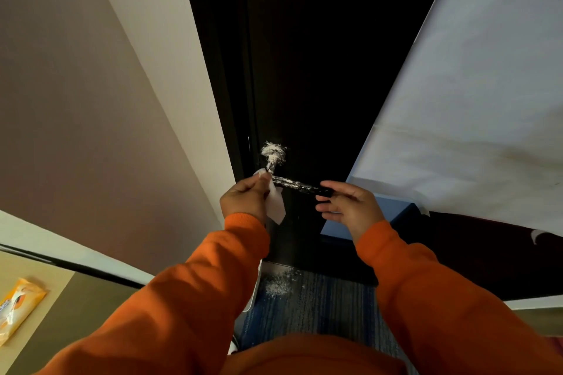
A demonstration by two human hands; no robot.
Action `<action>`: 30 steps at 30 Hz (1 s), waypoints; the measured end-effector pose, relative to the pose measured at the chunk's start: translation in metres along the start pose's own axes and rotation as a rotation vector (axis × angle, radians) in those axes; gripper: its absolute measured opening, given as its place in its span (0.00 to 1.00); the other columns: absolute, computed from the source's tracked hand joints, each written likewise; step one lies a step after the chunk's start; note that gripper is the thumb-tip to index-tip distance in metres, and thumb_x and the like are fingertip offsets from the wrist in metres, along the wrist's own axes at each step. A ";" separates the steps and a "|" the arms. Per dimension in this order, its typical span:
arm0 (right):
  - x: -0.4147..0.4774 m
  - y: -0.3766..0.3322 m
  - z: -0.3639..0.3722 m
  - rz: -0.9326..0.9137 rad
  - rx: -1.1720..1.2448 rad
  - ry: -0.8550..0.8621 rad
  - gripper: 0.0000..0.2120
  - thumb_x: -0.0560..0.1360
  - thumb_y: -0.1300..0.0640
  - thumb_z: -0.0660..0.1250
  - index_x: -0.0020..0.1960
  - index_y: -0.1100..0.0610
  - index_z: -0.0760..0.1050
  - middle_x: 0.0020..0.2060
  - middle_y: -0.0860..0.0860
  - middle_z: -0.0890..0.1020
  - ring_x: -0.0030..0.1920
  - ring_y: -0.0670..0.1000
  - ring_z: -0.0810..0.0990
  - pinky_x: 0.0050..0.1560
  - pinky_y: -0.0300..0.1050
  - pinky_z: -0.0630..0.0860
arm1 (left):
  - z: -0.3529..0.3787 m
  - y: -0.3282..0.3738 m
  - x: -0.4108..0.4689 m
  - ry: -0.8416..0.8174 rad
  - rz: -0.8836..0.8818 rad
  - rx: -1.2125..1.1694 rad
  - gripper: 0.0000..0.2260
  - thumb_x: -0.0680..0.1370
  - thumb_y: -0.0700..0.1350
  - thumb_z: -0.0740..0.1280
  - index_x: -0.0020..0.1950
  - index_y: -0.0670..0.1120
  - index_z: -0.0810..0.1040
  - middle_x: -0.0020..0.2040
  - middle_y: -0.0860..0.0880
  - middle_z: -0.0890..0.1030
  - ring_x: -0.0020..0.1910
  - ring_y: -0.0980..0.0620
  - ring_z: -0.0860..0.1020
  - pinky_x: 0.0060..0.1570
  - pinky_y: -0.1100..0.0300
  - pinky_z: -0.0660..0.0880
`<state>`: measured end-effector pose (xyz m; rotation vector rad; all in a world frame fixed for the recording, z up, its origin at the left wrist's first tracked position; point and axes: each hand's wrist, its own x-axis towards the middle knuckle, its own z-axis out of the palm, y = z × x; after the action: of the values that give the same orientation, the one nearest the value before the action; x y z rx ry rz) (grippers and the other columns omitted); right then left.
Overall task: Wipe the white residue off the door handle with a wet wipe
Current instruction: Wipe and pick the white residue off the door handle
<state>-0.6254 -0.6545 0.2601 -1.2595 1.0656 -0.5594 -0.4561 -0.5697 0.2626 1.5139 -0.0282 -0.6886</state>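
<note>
standing just behind this person at the dark door (304,70), i'd judge the job is only beginning. the white residue (273,153) is caked thick on the round plate where the door handle (300,185) meets the door and down its short neck. paler streaks run along most of the lever, and only the far tip looks dark and clean. the handle sits at the door's left edge, lever pointing right, between the two hands. the left hand (243,195) is curled round a bunched wet wipe (275,207), pinching it up against the bend where neck and lever join, and a loose corner of the wipe hangs below the fist. the right hand (350,204) pinches the lever's free end lightly between thumb and forefinger, the other fingers loosely spread beneath, as if to steady it. both arms in orange sleeves (195,298) reach forward and slightly up, elbows bent, wrists close together. what's left, by my reckoning, is nearly everything: the plate, the neck and the length of the lever. a scatter of white powder (278,286) lies on the blue striped floor (329,307) below, and an orange pack (18,307) rests on the desk (39,268) off to the left, well apart from the door.
</note>
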 end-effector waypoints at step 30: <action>-0.002 -0.001 -0.006 -0.007 0.011 -0.010 0.14 0.81 0.65 0.60 0.59 0.52 0.79 0.51 0.58 0.85 0.50 0.59 0.85 0.55 0.53 0.81 | 0.010 0.000 0.004 0.047 0.013 -0.048 0.02 0.72 0.41 0.75 0.42 0.47 0.84 0.37 0.52 0.84 0.42 0.51 0.81 0.47 0.57 0.81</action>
<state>-0.6313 -0.6555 0.2618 -1.2557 1.0486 -0.5629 -0.4573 -0.5806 0.2621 1.4820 0.0140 -0.6389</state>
